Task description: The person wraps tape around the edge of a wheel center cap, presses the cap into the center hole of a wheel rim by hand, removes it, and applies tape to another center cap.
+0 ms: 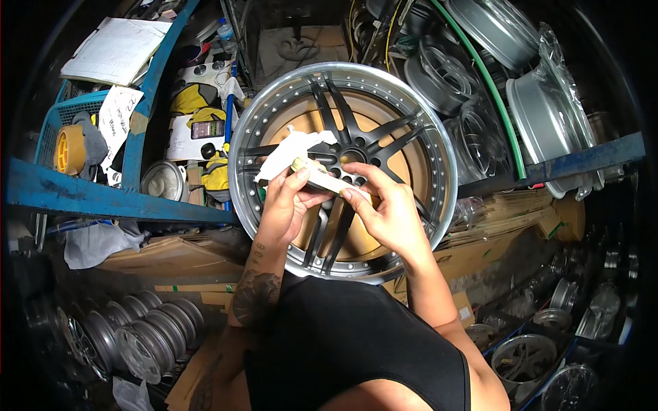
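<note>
Two bare hands are working in the head view, the only one; clock centred on the wheel hub [354,157], 12 away from the wearer.

Left hand [286,195] is sitting at 8 o'clock, its fingers pinching one end of a pale strip [327,179]. Right hand [384,209] is sitting at 5, thumb and fingers closing narrowly on the other end. Strip is slanting down to the right, between 7 and 8, over the dark spokes of the wheel [241,130]. Its left end is showing yellow-green. A crumpled white piece [291,152] is hanging over or lying on the spokes at 9, near the left fingers; can't tell if it's joined to the strip.

Step in hand, my read: both hands are handling the strip above the wheel face. Next move is probably calling for a firm pinch at each end, strip staying off the spokes.

Writing: a sheet [118,123] far out past 9 is carrying handwritten-looking lines, too small to read. A phone [208,129] toward 10 is showing a lit screen, also unreadable. Notebook pages [113,49] at 10 aren't giving legible text. No brand is reading clearly anywhere.
</note>
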The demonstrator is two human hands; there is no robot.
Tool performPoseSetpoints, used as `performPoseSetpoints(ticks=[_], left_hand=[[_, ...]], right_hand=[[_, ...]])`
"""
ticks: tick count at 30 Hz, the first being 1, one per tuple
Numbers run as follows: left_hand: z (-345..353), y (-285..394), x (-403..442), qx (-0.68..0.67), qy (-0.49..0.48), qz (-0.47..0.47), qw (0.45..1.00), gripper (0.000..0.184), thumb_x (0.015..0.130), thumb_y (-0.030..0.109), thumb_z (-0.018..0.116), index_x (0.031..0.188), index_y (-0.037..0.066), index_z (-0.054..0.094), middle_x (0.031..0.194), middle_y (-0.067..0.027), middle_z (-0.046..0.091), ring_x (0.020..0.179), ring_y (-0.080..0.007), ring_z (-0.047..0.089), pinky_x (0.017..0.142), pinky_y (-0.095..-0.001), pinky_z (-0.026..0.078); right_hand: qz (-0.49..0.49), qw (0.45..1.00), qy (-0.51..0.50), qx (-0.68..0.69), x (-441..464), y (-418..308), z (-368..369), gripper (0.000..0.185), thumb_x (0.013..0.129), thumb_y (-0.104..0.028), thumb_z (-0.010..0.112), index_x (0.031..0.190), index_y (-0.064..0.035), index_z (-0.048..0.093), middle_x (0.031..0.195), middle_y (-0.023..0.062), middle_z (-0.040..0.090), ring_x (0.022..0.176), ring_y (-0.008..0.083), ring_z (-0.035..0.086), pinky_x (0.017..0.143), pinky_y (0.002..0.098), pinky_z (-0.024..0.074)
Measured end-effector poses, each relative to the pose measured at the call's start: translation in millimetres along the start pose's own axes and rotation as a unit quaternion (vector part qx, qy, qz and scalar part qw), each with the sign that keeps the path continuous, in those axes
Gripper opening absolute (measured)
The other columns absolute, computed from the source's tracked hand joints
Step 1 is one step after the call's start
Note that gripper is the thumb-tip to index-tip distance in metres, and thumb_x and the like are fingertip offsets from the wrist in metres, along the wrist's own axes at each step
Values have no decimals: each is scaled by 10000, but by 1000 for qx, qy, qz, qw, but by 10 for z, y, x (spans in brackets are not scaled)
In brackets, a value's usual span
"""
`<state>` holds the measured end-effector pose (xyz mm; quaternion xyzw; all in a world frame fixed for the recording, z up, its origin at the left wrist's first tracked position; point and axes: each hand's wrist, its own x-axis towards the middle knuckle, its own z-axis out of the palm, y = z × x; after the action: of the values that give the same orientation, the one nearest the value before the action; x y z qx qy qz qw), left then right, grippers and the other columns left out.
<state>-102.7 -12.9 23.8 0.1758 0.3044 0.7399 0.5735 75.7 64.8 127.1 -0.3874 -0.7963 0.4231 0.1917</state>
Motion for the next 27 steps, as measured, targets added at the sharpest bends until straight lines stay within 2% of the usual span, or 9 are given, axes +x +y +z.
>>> performPoseSetpoints(ticks=[6, 9, 12, 15, 18, 21, 24, 27], left_hand=[[-24, 22, -1, 51, -23, 5, 998, 387, 1025, 237, 604, 1317, -15, 567, 1203, -132, 684, 1134, -237, 694, 1012, -402, 557], [-31, 19, -7, 47, -11, 3, 999, 389, 1024, 243, 592, 1310, -22, 582, 1223, -134, 685, 1157, -222, 671, 1061, -387, 504], [-23, 28, -5, 49, -23, 8, 999, 416, 1030, 255, 580, 1335, -29, 581, 1251, -139, 683, 1197, -220, 651, 1108, -396, 464], [15, 15, 2, 37, -31, 6, 999, 432, 1037, 259, 567, 1353, -35, 582, 1284, -149, 677, 1219, -229, 641, 1138, -404, 430], [45, -35, 0, 3, -28, -3, 1000, 432, 1045, 259, 553, 1355, -39, 586, 1298, -146, 675, 1234, -236, 633, 1143, -404, 425], [55, -61, -8, 24, -36, -17, 999, 497, 1083, 333, 489, 1435, -18, 499, 1376, -180, 626, 1295, -273, 601, 1155, -437, 433], [40, -133, 10, 19, -36, -9, 999, 512, 1095, 354, 474, 1448, -17, 484, 1368, -169, 627, 1288, -268, 601, 1151, -439, 431], [130, -165, 15, 27, 3, 17, 999, 438, 1100, 266, 495, 1406, -45, 539, 1285, -133, 650, 1223, -213, 619, 1109, -380, 457]], right_hand=[[-13, 1000, -4, -12, 35, 84, 20, 325, 946, -187, 744, 1251, -85, 699, 805, 177, 730, 548, 236, 656, 564, 345, 495], [3, 1000, -16, -18, 34, 35, 11, 301, 968, -154, 745, 1249, -55, 702, 746, 100, 710, 619, 104, 600, 608, 288, 477], [-39, 999, 8, -4, 38, 112, 59, 272, 970, -153, 742, 1220, -47, 717, 838, 141, 758, 734, 149, 715, 690, 296, 536], [-31, 999, -22, -8, 28, 24, 1, 242, 970, -148, 737, 1183, -34, 734, 920, 161, 777, 839, 193, 766, 755, 307, 563], [-38, 999, -16, -9, 26, 4, -7, 218, 966, -145, 736, 1148, -25, 749, 913, 157, 775, 824, 212, 766, 754, 318, 564], [-61, 998, -6, -14, 28, 26, -7, 208, 961, -142, 735, 1125, -15, 755, 914, 157, 776, 814, 231, 766, 747, 323, 563], [-61, 998, 3, -19, 18, 19, -4, 206, 954, -142, 737, 1113, -14, 756, 898, 169, 770, 801, 249, 765, 732, 328, 558], [-19, 998, -4, -64, 24, 11, -7, 202, 953, -146, 732, 1106, -15, 757, 885, 185, 761, 763, 254, 752, 721, 331, 553]])
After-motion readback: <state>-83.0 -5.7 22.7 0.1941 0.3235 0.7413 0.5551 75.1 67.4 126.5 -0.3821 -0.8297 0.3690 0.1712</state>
